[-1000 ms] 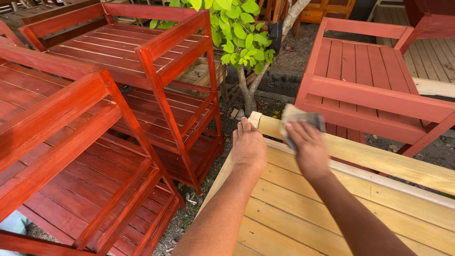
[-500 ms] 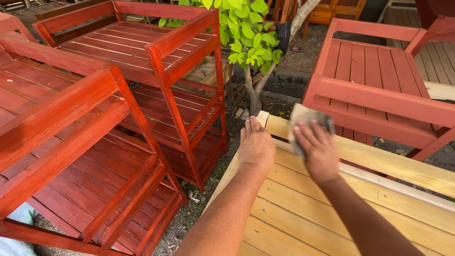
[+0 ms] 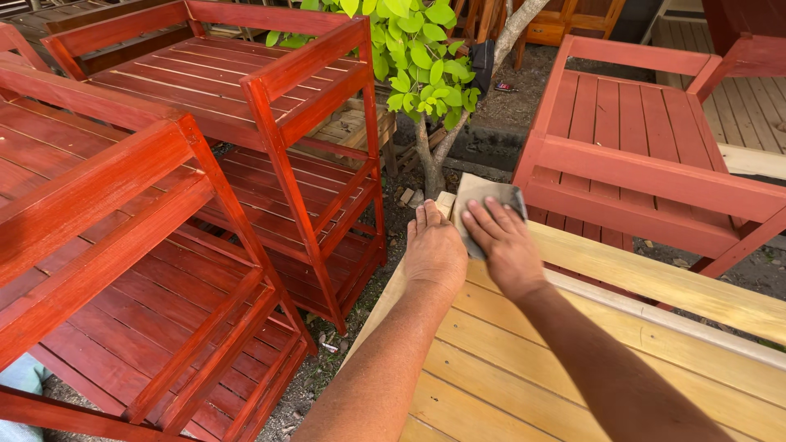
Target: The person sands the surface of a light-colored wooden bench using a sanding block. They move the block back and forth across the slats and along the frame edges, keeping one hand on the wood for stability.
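Note:
My left hand (image 3: pixel 434 250) lies flat, palm down, on the corner of an unpainted pale wooden slatted piece (image 3: pixel 532 376). Right beside it, my right hand (image 3: pixel 503 241) presses a grey sheet of sandpaper (image 3: pixel 487 196) against the raised top rail of that piece (image 3: pixel 655 278), near its left end. The sandpaper's upper edge sticks up past my fingers. Both forearms reach in from the bottom of the view.
Red-stained slatted wooden racks (image 3: pixel 229 106) stand close on the left, another red piece (image 3: pixel 639 139) behind the rail on the right. A small leafy tree (image 3: pixel 426 74) grows between them. Gravel ground (image 3: pixel 327 368) with wood scraps lies beside the pale piece.
My right hand has slid the sandpaper left along the rail, closer to my left hand. The left hand has stayed on the corner.

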Motion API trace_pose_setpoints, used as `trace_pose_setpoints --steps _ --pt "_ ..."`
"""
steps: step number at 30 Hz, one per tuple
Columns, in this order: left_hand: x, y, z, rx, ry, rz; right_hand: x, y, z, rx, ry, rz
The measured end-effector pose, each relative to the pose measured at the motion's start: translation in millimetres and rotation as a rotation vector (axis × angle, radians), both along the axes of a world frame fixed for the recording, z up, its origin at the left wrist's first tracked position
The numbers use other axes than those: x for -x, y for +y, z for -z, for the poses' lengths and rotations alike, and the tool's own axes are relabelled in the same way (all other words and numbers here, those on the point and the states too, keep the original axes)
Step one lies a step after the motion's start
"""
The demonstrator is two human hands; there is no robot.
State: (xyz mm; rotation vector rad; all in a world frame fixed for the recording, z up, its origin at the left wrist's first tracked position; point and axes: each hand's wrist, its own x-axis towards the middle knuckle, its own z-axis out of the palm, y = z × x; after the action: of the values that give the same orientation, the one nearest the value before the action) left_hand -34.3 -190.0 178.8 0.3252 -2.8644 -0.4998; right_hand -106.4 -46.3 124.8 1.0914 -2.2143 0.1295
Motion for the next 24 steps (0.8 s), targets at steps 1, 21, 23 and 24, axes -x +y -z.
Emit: trace_pose_setpoints --steps 1,21,23,24 --pt "0 -1 0 0.004 0.023 -0.002 -2 14 0 -0.019 0.004 0.002" --pt "31 -4 -20 -0.019 -0.153 0.081 -3 77 20 -0.374 0.09 -0.059" --pt "31 -3 -13 0.007 -0.145 0.095 -2 65 23 -0.386 0.084 -0.063" --pt "31 -3 -11 0.009 -0.116 0.102 2 55 22 -0.393 0.091 -0.066"
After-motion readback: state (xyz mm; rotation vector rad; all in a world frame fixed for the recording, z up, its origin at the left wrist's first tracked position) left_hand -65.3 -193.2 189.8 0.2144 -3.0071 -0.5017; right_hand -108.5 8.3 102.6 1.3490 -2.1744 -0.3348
